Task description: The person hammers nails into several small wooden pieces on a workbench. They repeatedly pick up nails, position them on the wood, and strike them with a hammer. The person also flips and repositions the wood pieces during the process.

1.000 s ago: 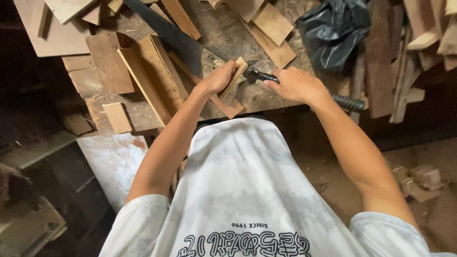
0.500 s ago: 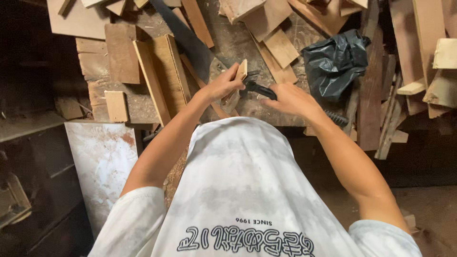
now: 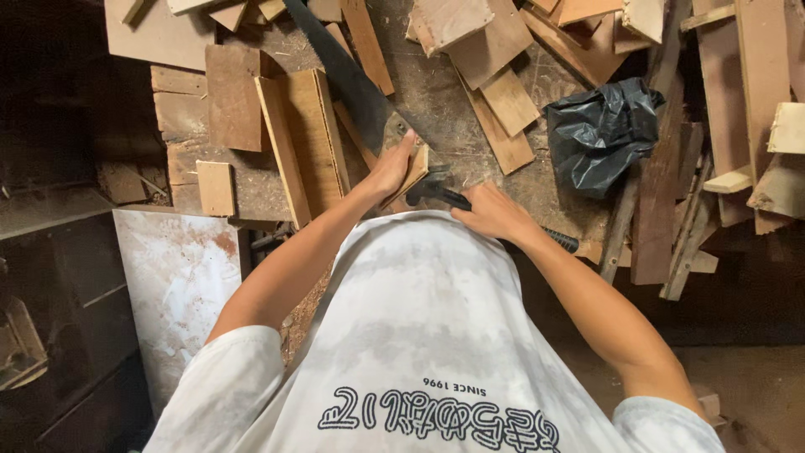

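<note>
Scrap boards (image 3: 293, 134) crowd the dusty workbench (image 3: 436, 101), a handsaw (image 3: 344, 75) lies slanted among them, and a crumpled black plastic bag (image 3: 599, 134) sits to the right. The left hand (image 3: 392, 168) clasps a small wood block (image 3: 415, 168) at the bench's near edge; the right hand (image 3: 495, 214) closes round a dark-handled tool (image 3: 444, 195) just beside it (its working end is partly hidden). A pale, stained panel (image 3: 176, 285) leans below the bench in the dim workshop.
</note>
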